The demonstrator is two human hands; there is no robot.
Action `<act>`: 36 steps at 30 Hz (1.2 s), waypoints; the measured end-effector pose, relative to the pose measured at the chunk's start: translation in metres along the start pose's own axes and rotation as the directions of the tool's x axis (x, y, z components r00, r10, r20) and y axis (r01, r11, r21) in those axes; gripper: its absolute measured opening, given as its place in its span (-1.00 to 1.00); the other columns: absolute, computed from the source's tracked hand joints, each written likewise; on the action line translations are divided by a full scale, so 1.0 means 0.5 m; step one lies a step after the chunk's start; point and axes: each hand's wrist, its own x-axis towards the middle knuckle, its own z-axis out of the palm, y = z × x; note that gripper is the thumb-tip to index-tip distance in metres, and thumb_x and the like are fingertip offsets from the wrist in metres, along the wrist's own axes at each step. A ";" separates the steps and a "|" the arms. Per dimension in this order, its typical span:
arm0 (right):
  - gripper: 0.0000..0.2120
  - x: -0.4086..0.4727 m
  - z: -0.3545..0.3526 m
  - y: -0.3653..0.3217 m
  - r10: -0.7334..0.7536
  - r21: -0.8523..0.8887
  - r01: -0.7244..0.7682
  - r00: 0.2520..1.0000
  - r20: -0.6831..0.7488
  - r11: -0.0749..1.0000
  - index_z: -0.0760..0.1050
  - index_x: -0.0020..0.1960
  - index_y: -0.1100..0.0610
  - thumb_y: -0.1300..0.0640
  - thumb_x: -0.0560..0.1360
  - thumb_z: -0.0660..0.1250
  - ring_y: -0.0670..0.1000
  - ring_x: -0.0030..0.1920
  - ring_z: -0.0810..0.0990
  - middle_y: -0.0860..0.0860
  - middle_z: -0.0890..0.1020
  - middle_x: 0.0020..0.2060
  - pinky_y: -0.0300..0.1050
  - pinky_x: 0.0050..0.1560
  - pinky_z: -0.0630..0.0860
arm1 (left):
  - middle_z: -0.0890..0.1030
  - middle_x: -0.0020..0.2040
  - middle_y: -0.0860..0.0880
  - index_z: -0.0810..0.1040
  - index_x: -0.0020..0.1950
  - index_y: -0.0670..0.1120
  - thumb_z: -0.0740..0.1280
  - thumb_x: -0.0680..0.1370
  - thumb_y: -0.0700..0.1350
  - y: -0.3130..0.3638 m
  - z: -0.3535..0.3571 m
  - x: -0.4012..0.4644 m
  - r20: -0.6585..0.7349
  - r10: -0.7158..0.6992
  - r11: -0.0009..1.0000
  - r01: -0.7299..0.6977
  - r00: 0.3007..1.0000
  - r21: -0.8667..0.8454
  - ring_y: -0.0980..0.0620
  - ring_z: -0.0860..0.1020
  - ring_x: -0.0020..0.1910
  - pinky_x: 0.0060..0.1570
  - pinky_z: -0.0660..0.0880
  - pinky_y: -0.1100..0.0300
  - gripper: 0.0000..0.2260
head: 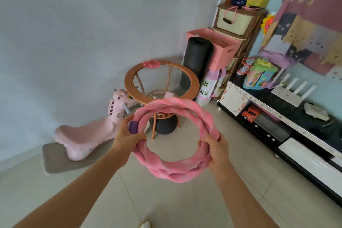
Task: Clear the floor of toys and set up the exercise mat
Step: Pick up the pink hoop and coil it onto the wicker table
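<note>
1. Head view: A person holds a coiled pink hoop [177,142] above the tiled floor [166,205]. The left hand [127,135] curls its fingers around the hoop's near-left side beside a purple band [133,127]; the right hand [216,149] grips the lower right rim.
2. Behind the hoop stands a round wicker table [161,81] with a glass top. A rolled black exercise mat [196,57] stands upright beside it, against a pink basket [220,48].
3. A pink rocking toy [88,131] sits on a grey pad [55,159] at the left wall.
</note>
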 end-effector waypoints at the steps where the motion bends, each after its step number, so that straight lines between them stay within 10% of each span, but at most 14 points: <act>1: -0.70 0.026 0.014 -0.006 -0.002 0.010 0.002 1.000 -0.003 1.000 0.51 0.06 0.18 0.40 0.36 0.32 -0.03 -0.45 0.57 0.13 0.59 -0.23 -0.21 -0.45 0.50 | 0.48 0.06 -0.13 0.33 0.30 0.00 0.37 0.38 -0.43 0.011 0.006 0.030 0.010 0.001 1.000 -0.001 1.000 -0.002 -0.09 0.54 -0.09 -0.22 0.53 0.07 -0.41; 36: -0.75 0.947 0.380 -0.177 0.183 -0.204 -0.125 0.936 0.300 0.971 0.56 -0.12 0.06 0.38 0.35 0.36 0.03 -0.31 0.57 0.03 0.63 -0.29 -0.06 -0.23 0.56 | 0.46 0.20 -0.22 0.33 0.33 0.02 0.39 0.34 -0.42 0.109 0.272 0.804 -0.434 -0.107 0.994 0.084 0.895 -0.071 -0.20 0.54 0.05 0.00 0.56 -0.07 -0.36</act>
